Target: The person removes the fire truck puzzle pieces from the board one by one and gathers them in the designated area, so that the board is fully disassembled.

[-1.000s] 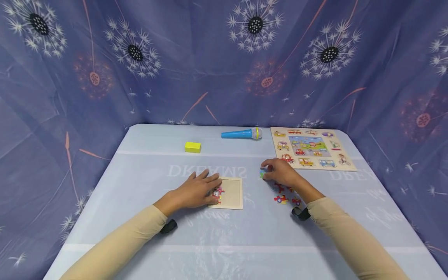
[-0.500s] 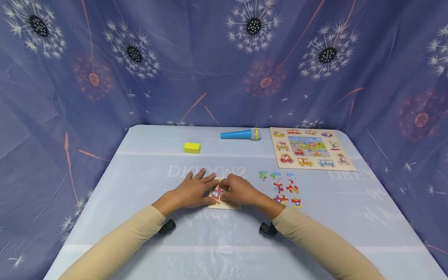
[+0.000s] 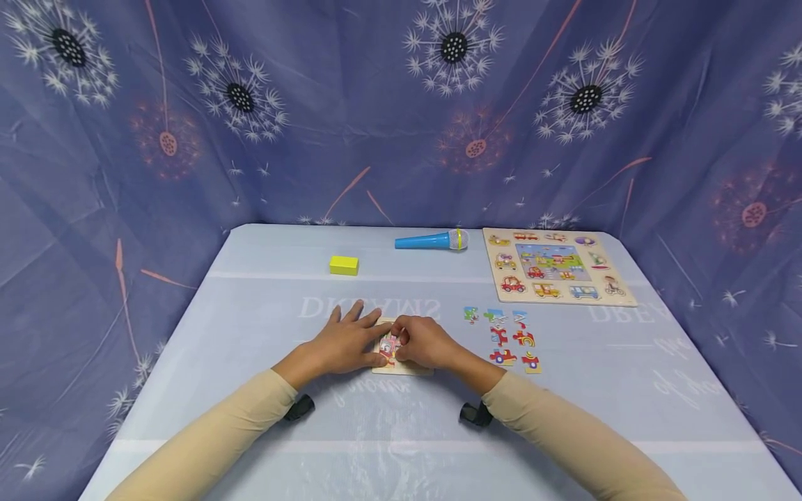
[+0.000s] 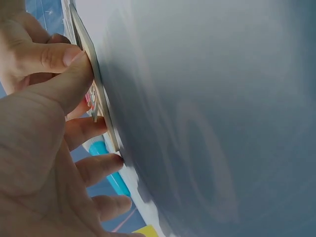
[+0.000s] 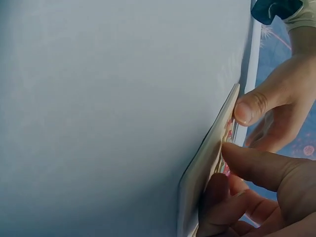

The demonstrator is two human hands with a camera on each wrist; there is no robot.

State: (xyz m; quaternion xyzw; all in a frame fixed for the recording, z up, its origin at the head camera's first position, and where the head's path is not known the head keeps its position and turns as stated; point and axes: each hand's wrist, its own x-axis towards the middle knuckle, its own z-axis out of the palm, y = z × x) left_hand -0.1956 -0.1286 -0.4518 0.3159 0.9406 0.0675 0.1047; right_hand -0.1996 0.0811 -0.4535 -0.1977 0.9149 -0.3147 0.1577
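Note:
A small wooden puzzle tray (image 3: pixel 410 371) lies flat on the table in the head view, with colourful puzzle pieces (image 3: pixel 387 349) in its left part. My left hand (image 3: pixel 344 341) rests across the tray's left side, fingers spread and thumb on its near edge. Over the middle of the tray, the curled fingers of my right hand (image 3: pixel 426 342) pinch a puzzle piece (image 4: pixel 94 107), mostly hidden by the fingers; in the left wrist view it looks tilted above the tray. The right wrist view shows thumb and fingers close against the tray (image 5: pixel 202 170).
Several loose puzzle pieces (image 3: pixel 502 357) lie to the right of the tray. Behind them is a large wooden vehicle puzzle board (image 3: pixel 601 299). A blue toy microphone (image 3: pixel 426 241) and a yellow block (image 3: pixel 344 265) lie farther back, before a patterned curtain (image 3: pixel 351 104).
My right hand has moved left from the loose pieces to the tray, and since half a second ago it has barely shifted. The left hand stays on the tray.

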